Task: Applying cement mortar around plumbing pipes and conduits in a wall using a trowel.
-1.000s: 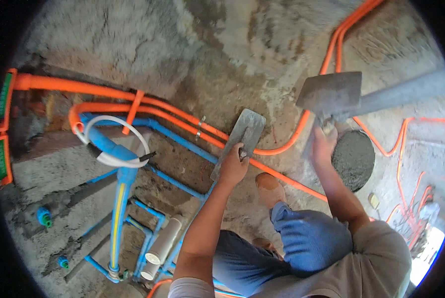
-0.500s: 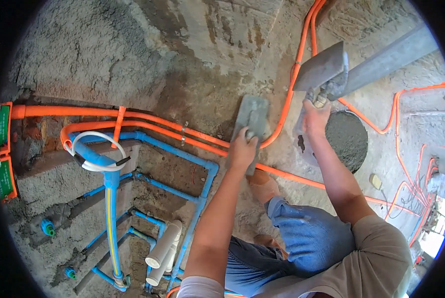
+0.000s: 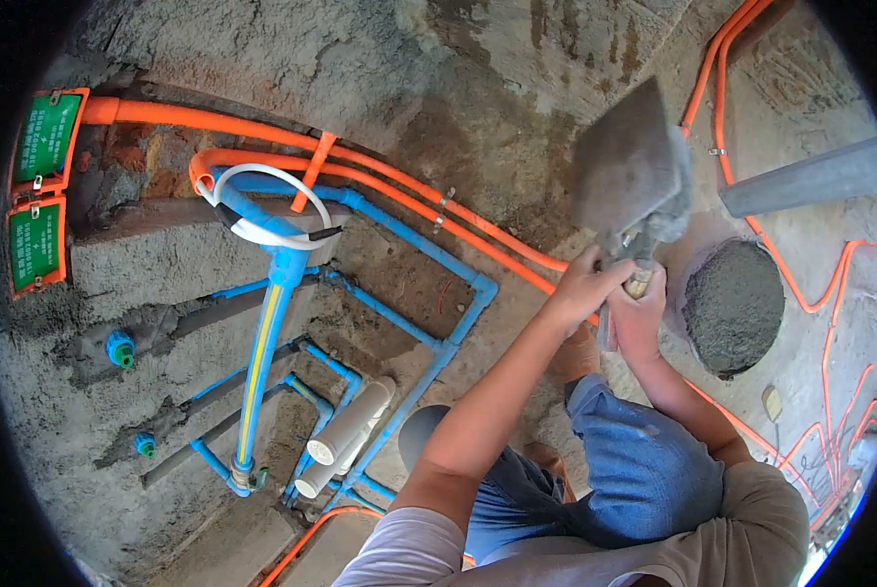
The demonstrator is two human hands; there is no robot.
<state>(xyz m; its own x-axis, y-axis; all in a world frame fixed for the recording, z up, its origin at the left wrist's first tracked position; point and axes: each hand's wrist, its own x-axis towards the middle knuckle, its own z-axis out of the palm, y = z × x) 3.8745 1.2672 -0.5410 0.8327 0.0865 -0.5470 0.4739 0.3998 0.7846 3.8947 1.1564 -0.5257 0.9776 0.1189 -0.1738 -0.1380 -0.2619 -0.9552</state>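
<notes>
1. Our right hand point(image 3: 641, 318) has its fingers wrapped around the pale handle point(image 3: 638, 284) of a flat grey trowel point(image 3: 626, 161), so that one's gripping for sure.
2. Our left hand point(image 3: 580, 291) is right up against it, fingers curled over by the handle. We can't tell what those fingers actually have hold of, there's too much overlap.
3. The trowel's wide plate is just beyond both hands, raised above the floor and a bit blurry. A grey lump point(image 3: 669, 215) shows at its right edge.
4. Just right of our right hand there's a round patch of grey mix point(image 3: 735, 308).
5. Below our hands: a tan shoe point(image 3: 577, 356) and our blue jeans point(image 3: 644, 460).
6. Off to the left, orange pipes point(image 3: 497, 230) run alongside blue pipes point(image 3: 414, 242), with white tubes point(image 3: 355, 426) lower down.
7. Far left, two green-faced orange boxes point(image 3: 47, 137). Upper right, a grey beam point(image 3: 810, 179).
</notes>
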